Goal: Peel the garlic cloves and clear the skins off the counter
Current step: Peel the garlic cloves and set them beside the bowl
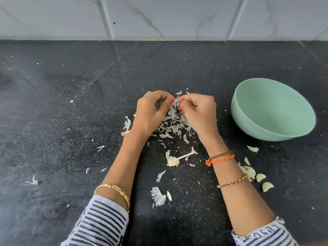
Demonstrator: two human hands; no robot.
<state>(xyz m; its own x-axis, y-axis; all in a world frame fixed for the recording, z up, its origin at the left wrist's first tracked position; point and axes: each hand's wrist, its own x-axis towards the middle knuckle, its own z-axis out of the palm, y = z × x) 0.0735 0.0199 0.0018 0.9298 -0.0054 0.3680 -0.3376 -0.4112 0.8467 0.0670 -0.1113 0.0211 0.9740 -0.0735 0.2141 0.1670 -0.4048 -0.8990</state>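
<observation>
My left hand [150,110] and my right hand [197,112] meet above the middle of the black counter [71,121], thumbs and fingertips pinching one small pale garlic clove [176,100] between them. Most of the clove is hidden by the fingers. Under the hands lies a heap of thin white garlic skins [174,124]. A bare garlic stem with its root base [174,161] lies between my forearms. Two peeled cloves [260,177] [267,186] rest on the counter right of my right forearm, beside some skin pieces [247,170].
A mint-green bowl [248,121] stands to the right of my right hand; nothing shows inside it. Loose skin flakes are scattered around, such as a larger piece [158,196] near the front and one [32,182] at the far left. A white tiled wall [159,16] backs the counter.
</observation>
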